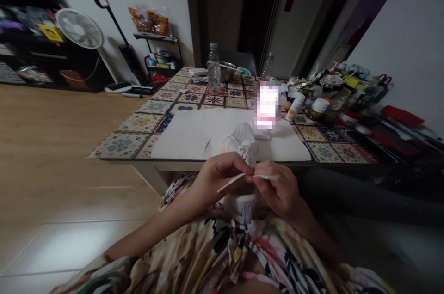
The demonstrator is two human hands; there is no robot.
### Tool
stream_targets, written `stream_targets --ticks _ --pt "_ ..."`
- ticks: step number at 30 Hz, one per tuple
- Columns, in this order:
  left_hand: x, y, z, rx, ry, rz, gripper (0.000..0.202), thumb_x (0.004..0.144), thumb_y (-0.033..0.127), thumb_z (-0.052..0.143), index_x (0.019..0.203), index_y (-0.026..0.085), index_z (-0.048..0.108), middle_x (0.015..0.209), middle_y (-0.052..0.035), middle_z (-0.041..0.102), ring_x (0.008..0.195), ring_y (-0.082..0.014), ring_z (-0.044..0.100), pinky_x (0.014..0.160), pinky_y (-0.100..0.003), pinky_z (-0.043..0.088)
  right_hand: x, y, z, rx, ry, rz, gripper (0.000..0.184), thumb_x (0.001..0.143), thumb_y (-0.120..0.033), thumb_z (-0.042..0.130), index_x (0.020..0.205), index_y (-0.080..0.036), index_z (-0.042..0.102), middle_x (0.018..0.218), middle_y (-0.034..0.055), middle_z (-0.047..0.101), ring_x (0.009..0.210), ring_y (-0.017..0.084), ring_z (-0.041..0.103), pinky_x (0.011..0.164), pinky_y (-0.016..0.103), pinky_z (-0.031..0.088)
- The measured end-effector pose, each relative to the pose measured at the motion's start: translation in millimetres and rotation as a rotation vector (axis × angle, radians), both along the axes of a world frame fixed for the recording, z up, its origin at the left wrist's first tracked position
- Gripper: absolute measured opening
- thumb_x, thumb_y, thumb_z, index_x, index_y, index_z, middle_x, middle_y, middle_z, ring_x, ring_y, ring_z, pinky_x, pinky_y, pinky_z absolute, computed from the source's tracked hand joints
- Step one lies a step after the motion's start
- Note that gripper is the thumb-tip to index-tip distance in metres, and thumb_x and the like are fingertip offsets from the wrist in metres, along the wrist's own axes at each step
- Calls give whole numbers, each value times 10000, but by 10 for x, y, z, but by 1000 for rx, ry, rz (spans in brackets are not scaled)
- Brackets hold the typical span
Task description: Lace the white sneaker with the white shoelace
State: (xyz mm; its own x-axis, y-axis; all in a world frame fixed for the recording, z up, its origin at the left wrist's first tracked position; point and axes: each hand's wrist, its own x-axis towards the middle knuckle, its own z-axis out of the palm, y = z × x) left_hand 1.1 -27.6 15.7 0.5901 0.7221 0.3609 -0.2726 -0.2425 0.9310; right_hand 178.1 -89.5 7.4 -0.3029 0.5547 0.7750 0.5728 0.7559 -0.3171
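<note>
A white shoe (242,133) sits below and between the two hands, toe towards 12 o'clock, heel towards 6 o'clock near the patterned clothing (166,257) on the lap. Its upper is pale, with crossed lacing at the front, a small orange mark at the toe's 8 o'clock side and a lilac strip up the heel. In view, the toe overlaps a white sheet (183,132) on the tile-patterned tabletop (125,141).

The left hand (225,171) comes in from 8 o'clock, the right hand (279,187) from 4 o'clock, meeting over the shoe. Each is curled nearly closed, thumb and fingers pinching a flat white lace (229,183); one piece slants to 8 o'clock, another lies towards 3 o'clock. A bright, pixelated screen (266,107) stands at 1 o'clock.
</note>
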Motion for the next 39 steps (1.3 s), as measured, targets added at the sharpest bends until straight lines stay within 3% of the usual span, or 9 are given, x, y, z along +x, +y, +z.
stream_targets --ticks 7,9,13,18,28,32,34,37,39 --pt "-55 -31 29 108 94 -155 47 808 134 710 761 134 706 767 -44 702 733 -118 644 680 -208 503 4 -30 -128 -47 544 -138 149 945 -175 528 812 -236 556 685 -30 567 621 123 556 579 229 463" --pt "-57 -38 34 108 63 -99 48 812 138 702 764 136 704 752 -37 697 714 -116 637 667 -208 506 10 -17 -107 -103 485 -179 70 909 -183 607 881 -242 582 727 -30 586 627 119 558 572 220 462" --pt "-53 -13 28 165 5 78 64 801 147 713 858 159 737 805 -45 717 746 -134 645 674 -227 525 11 -7 -10 -118 140 -41 199 898 -190 605 1094 -229 601 960 44 656 865 171 629 759 282 522" --pt "-61 15 18 324 3 103 66 817 127 695 771 164 725 742 -26 677 726 -120 616 689 -218 502 -3 16 10 -136 84 14 148 891 -106 537 957 -216 612 913 38 633 871 162 623 767 281 521" --pt "-8 -18 -6 -104 4 52 71 744 198 753 736 154 698 658 -4 683 600 -113 592 583 -218 485 24 5 -64 191 -156 -106 220 900 -133 583 1050 -290 620 971 24 679 778 160 615 700 304 494" --pt "28 71 -29 -253 -86 108 154 726 232 781 692 152 653 680 -14 704 614 -122 608 600 -225 489 21 29 -56 54 237 -11 58 936 -264 573 930 -288 626 971 39 656 963 217 617 843 395 506" --pt "34 155 -33 -378 -260 109 233 747 269 783 690 162 583 749 -25 729 683 -133 647 645 -226 511 46 105 -63 -32 527 52 184 931 -415 569 810 -276 565 885 35 637 1012 246 616 893 450 502" --pt "1 295 -41 -545 -510 55 285 781 237 770 699 172 505 673 19 669 656 -103 638 688 -212 533 145 242 -82 -206 790 171 377 909 -547 539 711 -261 395 604 -32 479 692 202 604 817 442 535" --pt "-55 382 -55 -600 -587 24 243 826 189 726 721 168 508 529 79 509 488 -53 517 580 -160 491 249 310 -98 -326 848 261 408 908 -546 528 697 -261 327 501 -88 302 430 142 404 618 356 530"
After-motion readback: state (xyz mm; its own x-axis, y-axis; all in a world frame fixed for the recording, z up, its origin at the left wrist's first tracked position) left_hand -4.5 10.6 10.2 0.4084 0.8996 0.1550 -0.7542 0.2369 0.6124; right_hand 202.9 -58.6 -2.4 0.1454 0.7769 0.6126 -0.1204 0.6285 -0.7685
